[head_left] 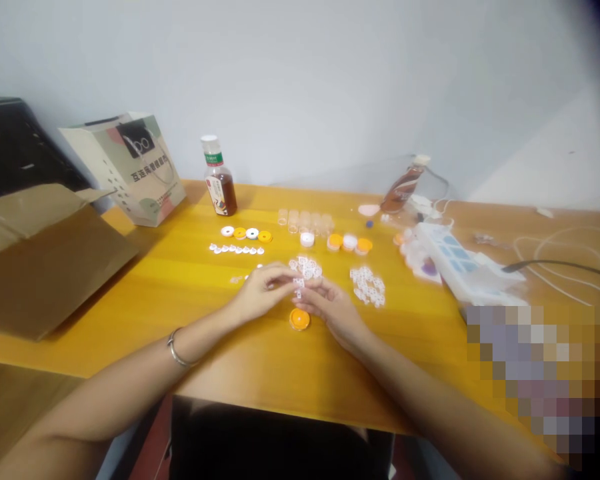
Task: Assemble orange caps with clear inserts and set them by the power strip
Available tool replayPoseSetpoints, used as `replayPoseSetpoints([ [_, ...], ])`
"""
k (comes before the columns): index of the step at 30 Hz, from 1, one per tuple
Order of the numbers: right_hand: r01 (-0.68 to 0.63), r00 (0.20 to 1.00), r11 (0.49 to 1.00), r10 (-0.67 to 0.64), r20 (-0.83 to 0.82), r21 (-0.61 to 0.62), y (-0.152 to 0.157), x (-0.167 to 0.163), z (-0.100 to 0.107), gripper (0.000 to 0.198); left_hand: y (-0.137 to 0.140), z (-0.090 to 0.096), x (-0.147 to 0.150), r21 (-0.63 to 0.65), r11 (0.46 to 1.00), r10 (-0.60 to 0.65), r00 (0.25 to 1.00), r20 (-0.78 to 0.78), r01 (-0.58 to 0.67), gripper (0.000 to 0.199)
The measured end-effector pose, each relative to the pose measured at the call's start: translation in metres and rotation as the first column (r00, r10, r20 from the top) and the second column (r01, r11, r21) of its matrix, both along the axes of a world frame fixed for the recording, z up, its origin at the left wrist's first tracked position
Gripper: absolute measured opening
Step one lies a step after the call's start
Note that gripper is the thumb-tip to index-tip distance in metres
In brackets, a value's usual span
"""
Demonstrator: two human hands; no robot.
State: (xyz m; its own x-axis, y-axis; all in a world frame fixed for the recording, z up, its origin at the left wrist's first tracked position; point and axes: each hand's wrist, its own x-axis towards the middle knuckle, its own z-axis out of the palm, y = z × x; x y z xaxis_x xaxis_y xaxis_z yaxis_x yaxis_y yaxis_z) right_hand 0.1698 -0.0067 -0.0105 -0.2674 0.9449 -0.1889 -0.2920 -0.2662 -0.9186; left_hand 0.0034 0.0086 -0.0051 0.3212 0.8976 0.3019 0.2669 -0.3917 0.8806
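Over the middle of the table, my left hand [266, 291] and my right hand [333, 308] meet, fingertips pinched on one small white plastic piece [299, 287]. Just below it, an orange round cap [299, 319] rests on the wood. Behind my fingers lies a pile of small white pieces [307, 267], partly covered by my hands. A second pile of white pieces [368, 287] is to the right of my right hand. Beyond my left hand runs a row of small white parts [237, 250], with white and orange rings [247, 233] behind it.
Clear small cups [305, 221] and several white and orange caps [349, 243] stand farther back. A dark drink bottle [221, 183], a paper bag [145, 173] and a cardboard box [55, 260] are left. At right are a tilted bottle [404, 187], a white tray [460, 263] and cables.
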Motion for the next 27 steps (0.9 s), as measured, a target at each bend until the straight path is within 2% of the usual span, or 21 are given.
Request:
replayPoseSetpoints([
  [3, -0.004, 1.0, 1.0, 0.004, 0.01, -0.001, 0.002, 0.001, -0.001, 0.02, 0.003, -0.005, 0.003, -0.142, 0.99, 0.018, 0.994, 0.107, -0.003, 0.025],
  [7, -0.011, 1.0, 1.0, 0.011, 0.027, 0.012, 0.002, 0.001, -0.001, 0.018, 0.006, -0.007, 0.005, -0.25, 0.968, 0.027, 0.983, 0.179, 0.019, 0.024],
  [13, -0.016, 0.998, 0.998, 0.012, 0.068, 0.065, 0.004, 0.001, -0.005, 0.017, 0.007, -0.006, 0.006, -0.288, 0.958, 0.065, 0.979, 0.191, -0.007, 0.02],
  [17, -0.083, 0.966, 0.977, 0.032, 0.255, 0.194, 0.008, 0.006, 0.001, 0.022, 0.008, -0.005, 0.004, -0.266, 0.964, 0.068, 0.979, 0.191, -0.015, 0.021],
  [19, -0.195, 0.903, 0.935, 0.053, 0.427, 0.297, 0.009, 0.012, 0.007, 0.026, 0.009, -0.004, 0.0, -0.233, 0.972, 0.075, 0.983, 0.169, -0.034, 0.022],
  [20, -0.278, 0.853, 0.897, 0.065, 0.519, 0.344, 0.009, 0.015, 0.01, 0.032, 0.009, -0.003, -0.002, -0.214, 0.976, 0.074, 0.986, 0.152, -0.04, 0.022],
  [23, -0.54, 0.675, 0.733, 0.085, 0.733, 0.414, 0.006, 0.021, 0.013, 0.053, 0.008, -0.001, -0.007, -0.173, 0.985, 0.03, 0.994, 0.109, -0.01, 0.021],
  [25, -0.639, 0.594, 0.654, 0.084, 0.8, 0.406, 0.006, 0.021, 0.01, 0.049, 0.006, 0.0, -0.008, -0.161, 0.986, -0.025, 0.995, 0.094, 0.04, 0.021],
  [27, -0.671, 0.556, 0.627, 0.07, 0.828, 0.397, 0.007, 0.019, 0.005, 0.036, 0.003, 0.001, -0.009, -0.146, 0.983, -0.099, 0.993, 0.069, 0.109, 0.02],
])
